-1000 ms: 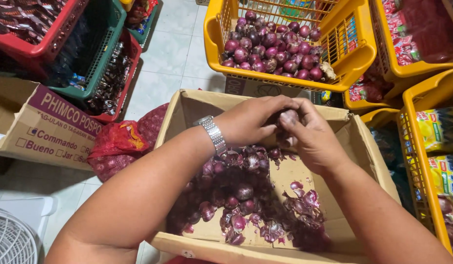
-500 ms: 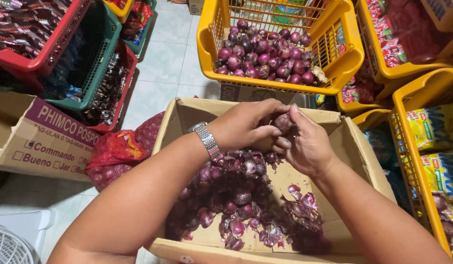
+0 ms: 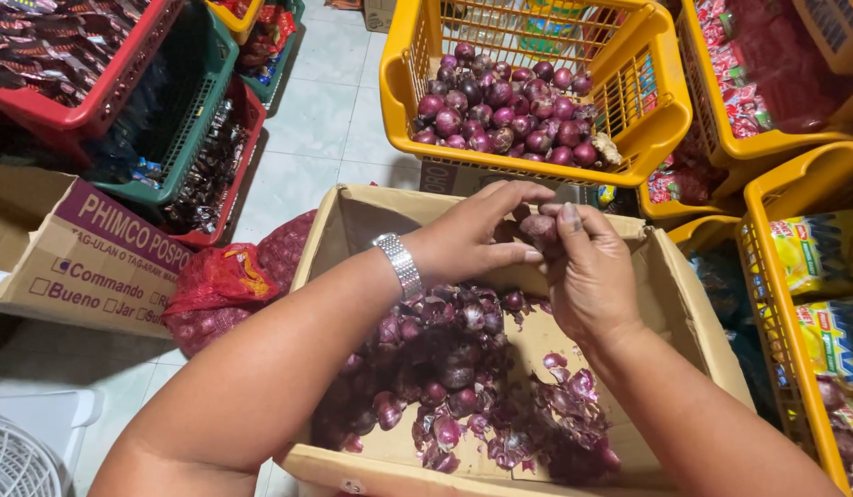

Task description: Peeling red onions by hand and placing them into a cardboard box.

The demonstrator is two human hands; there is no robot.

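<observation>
while pinched, onion seemingly between hands

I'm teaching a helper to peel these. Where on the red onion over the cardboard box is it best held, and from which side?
Probably by its rounded sides. The red onion sits pinched between the right hand from below and the left hand fingertips from the left, leaving its loose papery skin exposed above the cardboard box.
</observation>
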